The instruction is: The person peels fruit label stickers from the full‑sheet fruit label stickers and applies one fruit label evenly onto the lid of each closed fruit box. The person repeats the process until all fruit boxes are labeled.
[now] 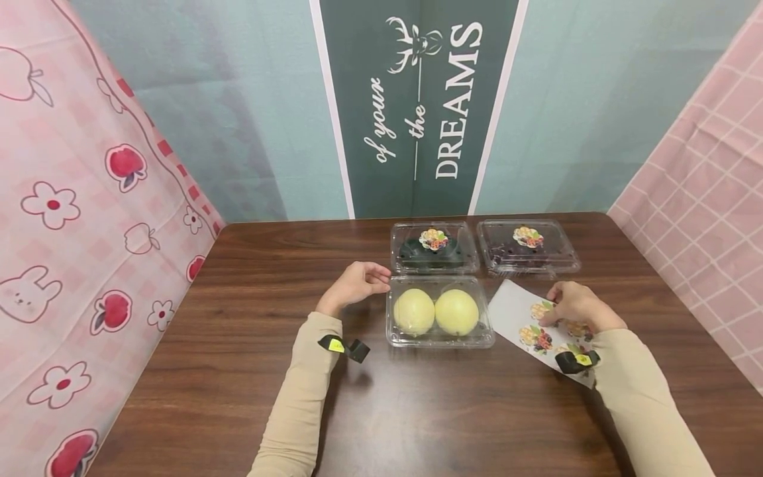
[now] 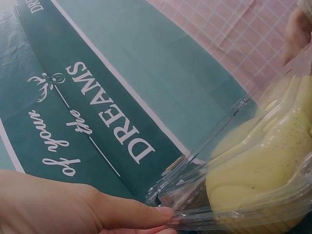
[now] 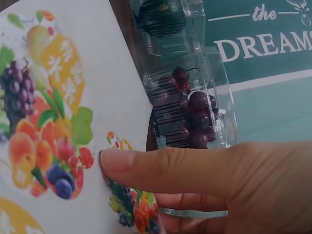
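A clear plastic fruit box (image 1: 440, 339) stands mid-table with its lid down over two round, pale yellow fruits (image 1: 456, 312). At its upper left corner, my left hand (image 1: 356, 285) pinches the rim between thumb and fingers; the left wrist view shows the thumb (image 2: 122, 213) on the edge. To the right lies a white sheet of fruit stickers (image 1: 511, 306), slanted beside the box. My right hand (image 1: 577, 307) pinches this sheet, thumb (image 3: 168, 165) on its face over a small sticker (image 3: 127, 200), other fingers behind. Whether that sticker is lifted, I cannot tell.
Behind stand two more lidded clear boxes, each with a fruit sticker on top: one with dark green fruit (image 1: 411, 250), one with dark grapes (image 1: 507, 255). The brown wooden table (image 1: 417, 411) meets a teal cloth backdrop (image 1: 238, 132) at its far edge.
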`<state>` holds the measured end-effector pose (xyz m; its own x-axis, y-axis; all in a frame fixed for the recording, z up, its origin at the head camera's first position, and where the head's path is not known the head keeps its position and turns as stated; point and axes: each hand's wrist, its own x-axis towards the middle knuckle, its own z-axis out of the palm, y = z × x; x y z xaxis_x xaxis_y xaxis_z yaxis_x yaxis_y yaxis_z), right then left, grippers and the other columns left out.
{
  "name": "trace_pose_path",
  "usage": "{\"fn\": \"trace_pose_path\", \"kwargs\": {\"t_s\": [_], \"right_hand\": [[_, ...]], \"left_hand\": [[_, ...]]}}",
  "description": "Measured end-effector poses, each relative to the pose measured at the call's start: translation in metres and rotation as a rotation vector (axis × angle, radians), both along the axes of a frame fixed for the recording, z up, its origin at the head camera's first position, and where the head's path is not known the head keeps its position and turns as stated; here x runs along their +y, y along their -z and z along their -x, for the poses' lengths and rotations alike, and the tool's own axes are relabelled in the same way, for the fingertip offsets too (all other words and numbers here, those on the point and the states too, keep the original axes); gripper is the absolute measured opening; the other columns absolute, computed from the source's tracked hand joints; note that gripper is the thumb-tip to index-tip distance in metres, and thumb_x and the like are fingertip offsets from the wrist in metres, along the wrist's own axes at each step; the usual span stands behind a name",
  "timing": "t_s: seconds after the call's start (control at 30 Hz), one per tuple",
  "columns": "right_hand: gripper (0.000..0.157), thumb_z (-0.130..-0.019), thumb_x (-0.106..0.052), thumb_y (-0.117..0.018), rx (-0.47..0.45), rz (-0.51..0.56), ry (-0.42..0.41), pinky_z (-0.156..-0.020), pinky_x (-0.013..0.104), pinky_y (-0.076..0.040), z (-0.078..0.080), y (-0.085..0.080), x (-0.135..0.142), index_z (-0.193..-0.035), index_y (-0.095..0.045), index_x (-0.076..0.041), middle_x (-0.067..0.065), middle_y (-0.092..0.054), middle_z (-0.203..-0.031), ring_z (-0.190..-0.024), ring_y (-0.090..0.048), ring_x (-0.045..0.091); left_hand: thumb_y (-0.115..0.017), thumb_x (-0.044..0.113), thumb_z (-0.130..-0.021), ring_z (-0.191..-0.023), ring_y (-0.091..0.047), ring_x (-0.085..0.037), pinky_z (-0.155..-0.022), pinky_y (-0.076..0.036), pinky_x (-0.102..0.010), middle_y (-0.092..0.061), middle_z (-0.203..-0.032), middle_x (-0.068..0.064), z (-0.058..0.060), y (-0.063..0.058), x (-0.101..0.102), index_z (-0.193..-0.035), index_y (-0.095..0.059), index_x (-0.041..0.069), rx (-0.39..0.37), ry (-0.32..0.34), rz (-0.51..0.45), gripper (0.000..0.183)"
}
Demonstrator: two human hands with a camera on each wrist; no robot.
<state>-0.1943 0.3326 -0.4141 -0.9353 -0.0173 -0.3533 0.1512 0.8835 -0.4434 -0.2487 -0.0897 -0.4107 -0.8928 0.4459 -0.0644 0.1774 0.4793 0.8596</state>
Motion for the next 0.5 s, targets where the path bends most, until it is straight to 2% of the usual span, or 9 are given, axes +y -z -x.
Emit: {"fn": "trace_pose_path", "kwargs": {"t_s": [0.2,0.37,0.5], "right_hand": [[0.060,-0.067,-0.023,-0.085,0.016,-0.004,-0.039,-0.068,0.030,-0.045,-0.001,-0.006,0.003,-0.106,-0.055,0.011,0.022,-0.060,-0.095,-0.083,-0.055,0.028],[0.047,-0.073,-0.020,-0.078,0.056,-0.041,-0.072,-0.069,0.032,-0.045,-0.003,-0.013,0.007,-0.103,-0.058,0.011,0.020,-0.062,-0.090,-0.081,-0.056,0.027],[0.033,-0.079,-0.011,-0.069,0.111,-0.030,-0.088,-0.068,0.033,-0.047,-0.006,-0.019,0.007,-0.102,-0.060,0.011,0.021,-0.064,-0.089,-0.082,-0.059,0.027]], "left_hand": [[-0.069,0.004,-0.085,-0.083,-0.067,-0.014,-0.081,-0.053,-0.024,-0.070,-0.103,-0.021,-0.001,-0.002,-0.001,-0.112,-0.065,-0.004,-0.003,-0.001,-0.001,0.029],[-0.070,0.005,-0.085,-0.084,-0.067,-0.014,-0.081,-0.053,-0.024,-0.070,-0.102,-0.020,-0.001,-0.001,-0.002,-0.112,-0.065,-0.003,-0.006,0.006,0.008,0.029],[-0.071,0.006,-0.085,-0.085,-0.068,-0.014,-0.082,-0.053,-0.025,-0.071,-0.102,-0.019,0.000,-0.001,-0.002,-0.112,-0.065,-0.002,-0.003,0.002,0.012,0.029]]}}
